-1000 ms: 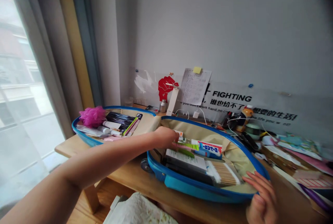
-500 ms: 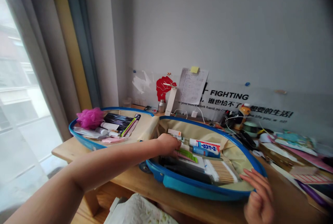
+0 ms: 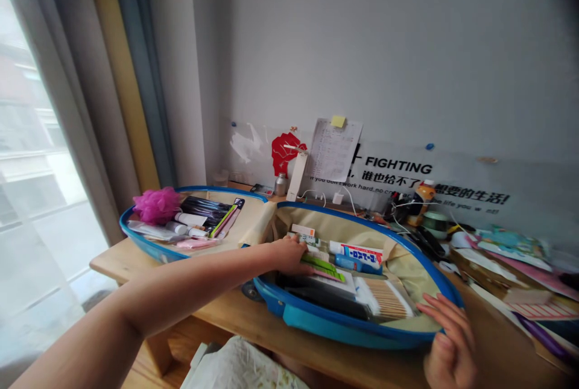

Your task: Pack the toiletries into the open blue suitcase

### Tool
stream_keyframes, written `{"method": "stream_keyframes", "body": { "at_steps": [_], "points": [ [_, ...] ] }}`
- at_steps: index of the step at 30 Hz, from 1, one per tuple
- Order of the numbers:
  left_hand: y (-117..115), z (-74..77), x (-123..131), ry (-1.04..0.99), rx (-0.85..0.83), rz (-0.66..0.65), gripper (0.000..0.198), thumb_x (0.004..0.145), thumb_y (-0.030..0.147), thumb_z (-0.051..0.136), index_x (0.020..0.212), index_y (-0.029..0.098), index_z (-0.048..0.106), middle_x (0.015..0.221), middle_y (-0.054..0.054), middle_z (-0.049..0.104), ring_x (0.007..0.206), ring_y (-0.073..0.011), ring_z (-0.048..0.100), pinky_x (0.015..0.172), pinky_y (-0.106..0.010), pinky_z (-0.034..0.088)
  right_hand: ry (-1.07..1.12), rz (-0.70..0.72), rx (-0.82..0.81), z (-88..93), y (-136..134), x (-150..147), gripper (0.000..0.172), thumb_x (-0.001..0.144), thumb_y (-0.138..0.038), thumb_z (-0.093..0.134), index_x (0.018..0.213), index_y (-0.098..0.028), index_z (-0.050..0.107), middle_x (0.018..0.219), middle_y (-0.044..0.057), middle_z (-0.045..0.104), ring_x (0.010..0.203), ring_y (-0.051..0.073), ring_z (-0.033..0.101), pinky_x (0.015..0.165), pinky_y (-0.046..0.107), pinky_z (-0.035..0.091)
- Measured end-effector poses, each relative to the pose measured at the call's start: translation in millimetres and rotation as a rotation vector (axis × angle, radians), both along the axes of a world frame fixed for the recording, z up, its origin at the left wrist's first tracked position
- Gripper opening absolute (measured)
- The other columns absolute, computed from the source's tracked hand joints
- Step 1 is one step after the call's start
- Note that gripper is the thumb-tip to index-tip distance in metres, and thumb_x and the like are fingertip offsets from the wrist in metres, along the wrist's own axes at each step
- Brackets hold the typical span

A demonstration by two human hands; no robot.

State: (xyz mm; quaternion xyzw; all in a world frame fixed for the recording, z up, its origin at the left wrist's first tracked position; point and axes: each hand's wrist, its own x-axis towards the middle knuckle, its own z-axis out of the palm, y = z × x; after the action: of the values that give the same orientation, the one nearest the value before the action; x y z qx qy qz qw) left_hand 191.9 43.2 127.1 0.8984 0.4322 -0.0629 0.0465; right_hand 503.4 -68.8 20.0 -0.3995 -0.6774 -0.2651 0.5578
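Note:
A blue suitcase (image 3: 353, 328) with a beige lining lies spread open on a wooden table. My left hand (image 3: 290, 254) reaches into its right half, palm down, with fingers and thumb apart. It rests at the left end of a green-and-pink packet (image 3: 326, 268); its palm side is hidden. Close by lie a small white-and-green tube (image 3: 310, 240), a toothpaste tube (image 3: 357, 252), a blue bottle (image 3: 357, 264) and a pack of cotton swabs (image 3: 384, 297). Fingers stretched, my right hand (image 3: 452, 335) lies over the suitcase's right rim and holds nothing.
The suitcase's left half holds a pink bath puff (image 3: 157, 205), dark packaged items (image 3: 205, 211) and small white bottles (image 3: 190, 219). Behind the case stands a white lamp (image 3: 297, 177). Clutter and an orange bottle (image 3: 420, 201) occupy the right. A curtain (image 3: 113, 75) hangs left.
My left hand has shifted slightly left and flattened, showing more of the green-and-pink packet. My right hand and the suitcase have stayed in place.

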Motion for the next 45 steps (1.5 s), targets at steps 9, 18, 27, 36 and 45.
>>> {"method": "stream_keyframes", "body": {
  "at_steps": [9,18,27,36,45],
  "points": [
    [-2.8,1.2,7.2,-0.002,0.045,-0.051,0.059,0.089,0.054,0.06,0.131,0.013,0.06,0.13,-0.019,0.062,0.124,-0.032,0.059,0.106,-0.039,0.046,0.007,0.0,0.008,0.4,0.0,-0.4,0.039,0.102,-0.038,0.032,0.102,-0.018,0.065,0.102,0.013,0.066,0.111,0.029,0.059,0.096,0.051,0.044],
    [-4.5,-2.4,5.1,-0.04,0.11,-0.266,0.044,0.097,0.036,0.052,0.141,0.033,0.053,0.152,-0.007,0.049,0.138,-0.0286,0.047,0.113,-0.046,0.04,0.001,-0.003,0.005,1.8,-1.0,-0.9,0.039,0.102,-0.038,0.032,0.101,-0.017,0.065,0.103,0.014,0.066,0.112,0.03,0.059,0.095,0.051,0.045],
    [-1.4,3.2,14.8,-0.04,0.079,-0.31,0.033,0.094,0.036,0.054,0.124,0.023,0.063,0.134,-0.011,0.062,0.119,-0.0263,0.063,0.099,-0.037,0.052,0.026,0.005,-0.005,0.3,-0.6,-1.1,0.039,0.102,-0.04,0.034,0.101,-0.018,0.065,0.102,0.014,0.066,0.111,0.03,0.059,0.095,0.053,0.044],
    [-2.5,9.5,29.0,-0.039,0.052,-0.208,0.034,0.093,0.047,0.056,0.105,0.018,0.066,0.118,-0.015,0.067,0.107,-0.0301,0.068,0.088,-0.039,0.057,0.026,0.008,-0.01,-0.8,-0.9,0.9,0.039,0.102,-0.04,0.034,0.101,-0.018,0.066,0.103,0.013,0.066,0.112,0.03,0.059,0.097,0.052,0.044],
    [-3.6,19.9,26.5,-0.146,0.056,-0.12,0.041,0.092,0.044,0.059,0.127,0.022,0.061,0.124,-0.011,0.069,0.109,-0.0267,0.069,0.091,-0.035,0.056,0.045,0.001,-0.014,0.4,-1.5,-1.1,0.041,0.101,-0.043,0.034,0.1,-0.018,0.066,0.101,0.013,0.067,0.111,0.03,0.06,0.097,0.053,0.044]
  ]
}}
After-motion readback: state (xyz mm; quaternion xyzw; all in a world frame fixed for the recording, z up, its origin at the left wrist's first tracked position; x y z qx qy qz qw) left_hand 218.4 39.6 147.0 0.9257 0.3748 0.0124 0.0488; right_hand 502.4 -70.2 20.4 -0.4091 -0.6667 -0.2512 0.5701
